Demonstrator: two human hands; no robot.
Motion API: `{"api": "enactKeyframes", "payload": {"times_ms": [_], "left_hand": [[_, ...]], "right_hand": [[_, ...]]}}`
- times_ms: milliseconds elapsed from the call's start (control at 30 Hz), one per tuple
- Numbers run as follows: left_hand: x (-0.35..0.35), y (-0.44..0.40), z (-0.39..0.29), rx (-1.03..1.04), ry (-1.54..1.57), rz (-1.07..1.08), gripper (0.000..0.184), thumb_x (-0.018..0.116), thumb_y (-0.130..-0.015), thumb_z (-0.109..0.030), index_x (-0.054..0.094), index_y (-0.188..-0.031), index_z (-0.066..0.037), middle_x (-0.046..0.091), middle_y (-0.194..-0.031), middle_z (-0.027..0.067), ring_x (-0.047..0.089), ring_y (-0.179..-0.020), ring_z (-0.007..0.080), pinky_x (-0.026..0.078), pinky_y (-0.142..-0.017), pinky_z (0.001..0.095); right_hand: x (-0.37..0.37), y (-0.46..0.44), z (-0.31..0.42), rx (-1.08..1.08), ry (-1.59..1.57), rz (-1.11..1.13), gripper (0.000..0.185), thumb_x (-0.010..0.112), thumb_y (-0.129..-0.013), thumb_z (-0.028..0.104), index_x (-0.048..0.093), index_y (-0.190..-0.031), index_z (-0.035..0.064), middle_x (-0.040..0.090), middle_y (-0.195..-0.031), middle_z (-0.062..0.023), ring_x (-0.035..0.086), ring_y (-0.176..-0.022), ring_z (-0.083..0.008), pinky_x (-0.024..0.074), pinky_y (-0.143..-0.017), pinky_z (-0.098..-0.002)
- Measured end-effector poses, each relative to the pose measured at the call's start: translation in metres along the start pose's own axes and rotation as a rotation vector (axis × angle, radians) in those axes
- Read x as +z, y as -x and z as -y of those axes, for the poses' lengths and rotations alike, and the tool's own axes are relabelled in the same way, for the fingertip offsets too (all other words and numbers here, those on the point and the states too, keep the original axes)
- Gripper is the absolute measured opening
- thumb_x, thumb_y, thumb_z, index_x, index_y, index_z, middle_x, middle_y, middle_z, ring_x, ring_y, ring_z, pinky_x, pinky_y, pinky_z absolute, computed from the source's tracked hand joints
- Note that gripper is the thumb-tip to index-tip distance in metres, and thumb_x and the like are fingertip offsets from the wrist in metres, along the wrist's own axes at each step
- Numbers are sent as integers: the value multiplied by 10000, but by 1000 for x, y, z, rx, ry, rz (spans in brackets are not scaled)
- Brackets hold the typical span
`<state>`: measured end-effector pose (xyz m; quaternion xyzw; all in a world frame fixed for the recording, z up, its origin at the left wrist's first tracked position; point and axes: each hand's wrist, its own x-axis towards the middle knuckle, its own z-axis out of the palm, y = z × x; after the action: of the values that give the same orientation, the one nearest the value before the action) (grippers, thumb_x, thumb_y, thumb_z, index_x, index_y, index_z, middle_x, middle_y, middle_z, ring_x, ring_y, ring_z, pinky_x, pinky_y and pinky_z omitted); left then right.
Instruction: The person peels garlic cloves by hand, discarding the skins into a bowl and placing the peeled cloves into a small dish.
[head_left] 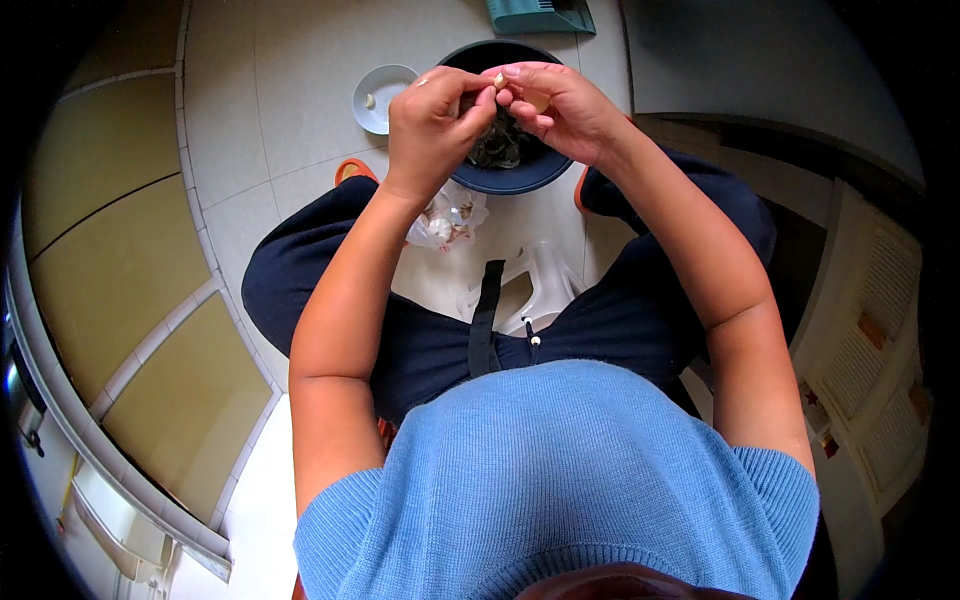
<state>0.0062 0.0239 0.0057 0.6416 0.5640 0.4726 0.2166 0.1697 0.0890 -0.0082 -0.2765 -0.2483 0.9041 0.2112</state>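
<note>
White plate [386, 118] on floor [228, 150], pale piece [370, 101] in it. Garlic bag [446, 219] seen near bin [515, 186]. Garlic clove [500, 81] held over bin, pinched in closed fingertips of left hand [436, 125] and right hand [568, 108].

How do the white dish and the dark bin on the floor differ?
The dish is white, while the bin is dark. The dish is much smaller and shallower; the bin is wider and deeper. The dish holds a small pale piece, whereas the bin has dark, crumpled material inside. Both are round, open-topped and on the tiled floor.
</note>
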Motion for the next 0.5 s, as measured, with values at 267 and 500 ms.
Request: {"api": "enactKeyframes", "payload": {"times_ms": [267,500], "left_hand": [[-1,2,-2,60,-119,69,97,687,-674,-97,611,-707,-47,584,-668,81,577,-583,231,451,-521,318],[1,5,-1,40,-213,92,163,692,-661,-140,560,-653,-45,568,-647,78,573,-567,249,441,-493,335]], "right_hand": [[1,1,-4,63,57,-30,209,533,-892,155,590,-980,-25,561,-743,-15,480,-567,-40,319,-419,-128],[2,2,-5,98,91,-49,176,545,-882,152,595,-905,-16,547,-728,-14,454,-562,-39,310,-417,-139]]}}
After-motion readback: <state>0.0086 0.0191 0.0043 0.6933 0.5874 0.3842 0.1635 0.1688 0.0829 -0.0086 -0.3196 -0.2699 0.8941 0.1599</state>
